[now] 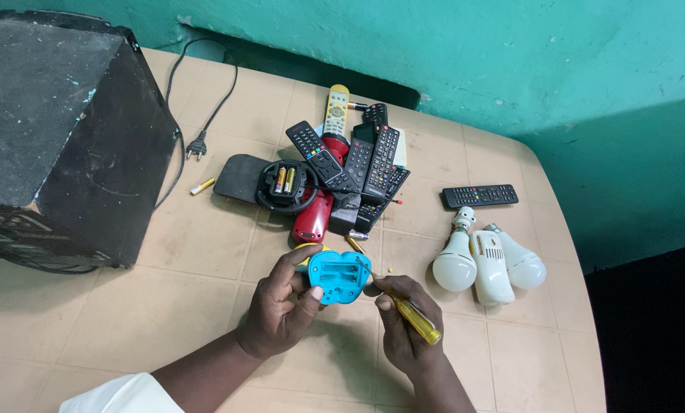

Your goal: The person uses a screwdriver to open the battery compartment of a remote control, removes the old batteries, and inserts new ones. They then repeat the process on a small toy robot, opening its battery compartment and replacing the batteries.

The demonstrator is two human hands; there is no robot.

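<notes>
Blue plastic casing [339, 277] — light, rigid, likely slippery — sits above the tiled table [166, 306], pinched at its edges by the left hand [281, 306]. Right hand [407, 325] fingers close around a yellow-handled screwdriver [413, 315] — grip the casing's rim.

speaker box [59, 130] lies left, remote pile [350, 164] behind the held casing [339, 277], 3 bulbs [489, 264] right.

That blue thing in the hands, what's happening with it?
A person sits at a beige table. The left hand holds a small blue plastic gadget, and the right hand holds a yellow-handled screwdriver with its tip at the gadget's edge. Behind lies a pile of remote controls, with three white bulbs to the right and a black speaker box to the left.
</notes>
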